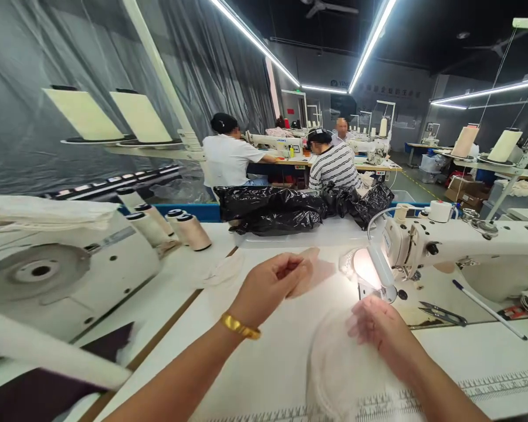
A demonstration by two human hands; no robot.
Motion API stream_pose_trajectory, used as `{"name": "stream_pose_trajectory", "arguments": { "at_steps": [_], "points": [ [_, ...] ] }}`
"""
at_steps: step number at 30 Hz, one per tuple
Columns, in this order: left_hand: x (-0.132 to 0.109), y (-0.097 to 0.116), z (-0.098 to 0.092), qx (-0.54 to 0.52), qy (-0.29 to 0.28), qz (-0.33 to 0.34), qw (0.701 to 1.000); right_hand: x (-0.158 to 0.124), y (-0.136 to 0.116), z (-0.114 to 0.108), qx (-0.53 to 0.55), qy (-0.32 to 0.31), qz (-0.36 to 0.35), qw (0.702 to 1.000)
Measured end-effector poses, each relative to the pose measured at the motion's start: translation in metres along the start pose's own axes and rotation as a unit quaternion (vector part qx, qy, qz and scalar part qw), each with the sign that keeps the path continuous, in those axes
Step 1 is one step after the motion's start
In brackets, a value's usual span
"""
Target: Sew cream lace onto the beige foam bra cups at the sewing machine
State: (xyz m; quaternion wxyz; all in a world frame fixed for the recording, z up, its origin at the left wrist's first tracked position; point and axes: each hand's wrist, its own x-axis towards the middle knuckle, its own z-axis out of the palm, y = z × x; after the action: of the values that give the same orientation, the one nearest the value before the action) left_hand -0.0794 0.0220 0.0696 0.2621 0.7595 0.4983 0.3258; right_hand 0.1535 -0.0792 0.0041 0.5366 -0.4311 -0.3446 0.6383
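Note:
My left hand [270, 287] is closed in a pinch on a small beige fabric piece [308, 272], above the white table. A gold bracelet [241, 327] circles that wrist. Nearer the sewing machine [405, 246], my right hand [385, 328] is slightly blurred, its fingers drawn together at the edge of a rounded cream fabric piece [337, 369]. This fabric hangs down toward the table's front and is also smeared. More pale fabric [347, 264] lies by the needle area under the lit lamp [381, 264].
Thread snips [442, 313] and a pen [488, 308] lie right of my right hand. Black plastic bags [273, 208] line the table's back. Thread cones [193, 231] and another machine [66, 275] stand left. A ruler scale [501, 384] runs along the front. Several people work beyond.

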Motion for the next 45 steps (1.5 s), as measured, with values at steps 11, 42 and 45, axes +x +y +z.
{"name": "stream_pose_trajectory", "arguments": {
  "at_steps": [11,42,45],
  "points": [
    [-0.054,0.032,0.032,-0.085,-0.138,-0.042,0.986,-0.014,0.002,0.005,-0.171,-0.016,-0.101,0.980],
    [-0.010,0.026,0.093,0.277,-0.148,0.507,0.803,0.010,-0.020,-0.079,-0.647,-0.104,-0.309,0.689],
    [0.008,0.024,0.110,0.292,-0.162,0.445,0.831,0.018,-0.025,-0.092,-0.645,-0.131,-0.328,0.678]
  ]
}}
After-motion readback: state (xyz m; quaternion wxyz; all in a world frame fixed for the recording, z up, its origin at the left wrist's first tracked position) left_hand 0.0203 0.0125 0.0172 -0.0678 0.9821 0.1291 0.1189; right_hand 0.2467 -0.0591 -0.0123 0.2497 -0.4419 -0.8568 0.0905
